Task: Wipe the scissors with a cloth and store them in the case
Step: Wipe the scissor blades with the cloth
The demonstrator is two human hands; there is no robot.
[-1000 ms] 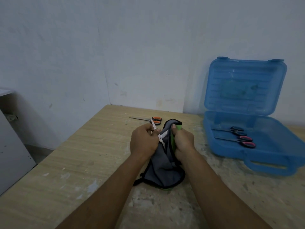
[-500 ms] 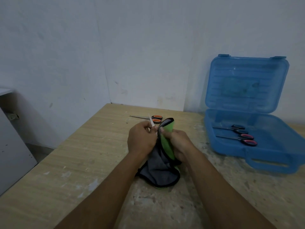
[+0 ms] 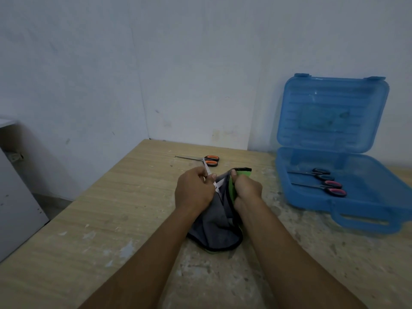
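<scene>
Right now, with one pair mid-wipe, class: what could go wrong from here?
1. The scissors blades stick out bare between the left hand and the right hand; a slip could nick a finger.
2. The cloth trails onto the gritty table and may pick up dirt, soiling the blades.
3. The orange-handled scissors lying behind the hands could be forgotten.

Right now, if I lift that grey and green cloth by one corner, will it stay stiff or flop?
Probably flops: the cloth hangs in loose folds from the right hand down toward the table. It looks thin and light, so it is likely easy to lift. Its soft-looking fabric should grip rather than slip.
</scene>
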